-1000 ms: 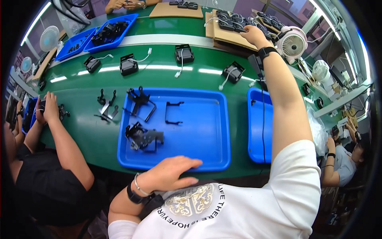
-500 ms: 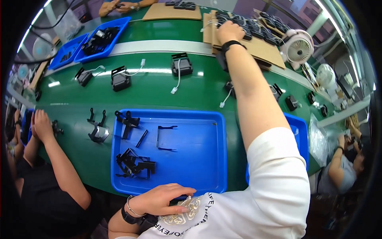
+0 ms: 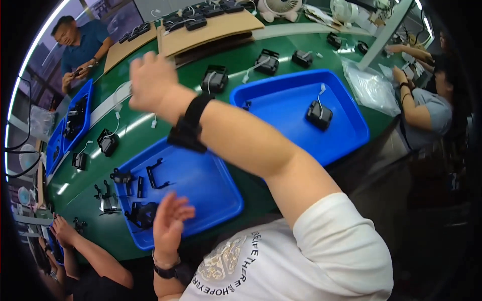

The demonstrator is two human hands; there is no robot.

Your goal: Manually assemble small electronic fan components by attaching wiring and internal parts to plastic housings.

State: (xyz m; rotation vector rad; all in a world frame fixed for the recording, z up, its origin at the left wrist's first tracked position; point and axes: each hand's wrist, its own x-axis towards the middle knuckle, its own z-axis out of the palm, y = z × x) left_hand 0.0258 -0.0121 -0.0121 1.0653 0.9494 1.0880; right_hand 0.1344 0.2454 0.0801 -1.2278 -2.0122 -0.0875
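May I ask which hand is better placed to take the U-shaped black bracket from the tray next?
Probably the left hand: it looks open and empty, at the tray near the U-shaped black bracket. The right hand is raised farther away; what it holds is unclear.

Both hands point(image 3: 154, 84) (right one farther out) hover above the green table point(image 3: 78, 200).

The green table point(image 3: 103, 238) looks smooth and glossy. The blue tray point(image 3: 208, 195) is of smooth plastic with soft shine, the black box point(image 3: 324, 118) of matt plastic. The cardboard point(image 3: 211, 37) is matt, the clear plastic bag point(image 3: 371, 88) wrinkled and shiny.
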